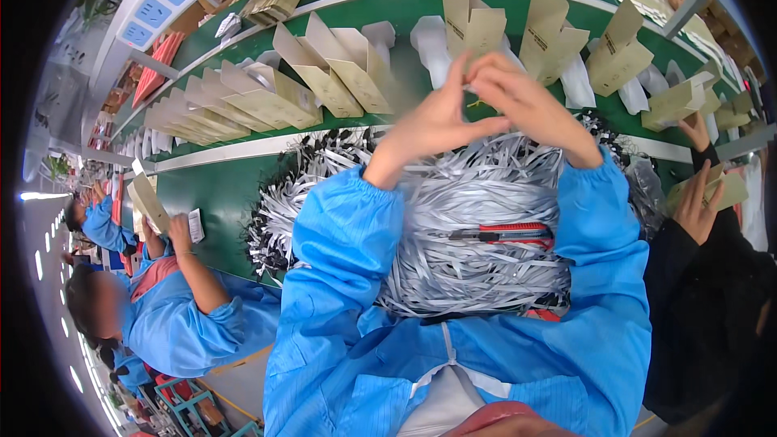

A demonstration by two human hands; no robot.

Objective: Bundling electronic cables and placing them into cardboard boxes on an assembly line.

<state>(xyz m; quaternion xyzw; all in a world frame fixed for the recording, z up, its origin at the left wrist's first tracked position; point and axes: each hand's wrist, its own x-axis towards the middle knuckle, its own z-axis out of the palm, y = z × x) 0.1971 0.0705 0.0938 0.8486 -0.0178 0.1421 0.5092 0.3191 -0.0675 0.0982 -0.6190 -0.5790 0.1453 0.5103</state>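
Note:
My left hand [429,133] is above the far edge of a big heap of flat white straps [469,194] with black ends. Its thumb points right, apart from the outstretched fingers, and some blur covers it. Opposite, my right hand [522,101] has its fingers bent together, the tips close to the left fingers. A tiny pale thing shows between the hands, too small to name. Just beyond them stands an open beige carton [479,31] with its flap raised, partly behind my fingers. On the heap, between my forearms, lies a red utility knife [518,233].
Open beige cartons [263,97] stand in a row along the green bench [194,194], with white-wrapped items [431,44] beside some. A co-worker in blue [182,299] holds a carton at left. At right, a dark-sleeved person's hand [698,204] touches another carton.

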